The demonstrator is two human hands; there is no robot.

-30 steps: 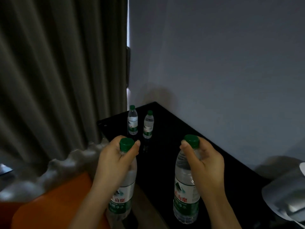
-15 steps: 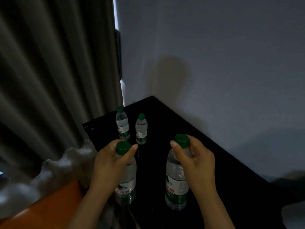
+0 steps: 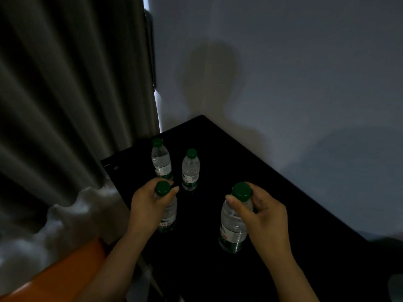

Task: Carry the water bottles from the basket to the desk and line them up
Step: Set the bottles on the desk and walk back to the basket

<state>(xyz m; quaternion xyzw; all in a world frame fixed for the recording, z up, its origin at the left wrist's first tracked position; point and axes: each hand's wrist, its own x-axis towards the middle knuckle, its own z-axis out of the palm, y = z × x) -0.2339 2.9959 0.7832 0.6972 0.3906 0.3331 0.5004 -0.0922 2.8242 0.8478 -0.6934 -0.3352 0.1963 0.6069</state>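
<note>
Bottles are gripped upright just under their green caps: the left bottle (image 3: 169, 212) by the left hand (image 3: 148, 205) above the near-left edge of the desk (image 3: 239, 166), the right bottle (image 3: 233, 225) by the right hand (image 3: 266, 216) above the desk's middle. Whether their bases touch the desk cannot be told. A rear-left bottle (image 3: 161, 162) and a rear-right bottle (image 3: 190, 168) are stood just beside each other toward the desk's far corner. A grey curtain (image 3: 65, 94) is hung left of the desk.

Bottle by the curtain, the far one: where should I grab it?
Probably round the neck just under its green cap, coming down from above. The bottle stands upright on the desk, and a second bottle stands close on its right, so sideways is cramped.
</note>
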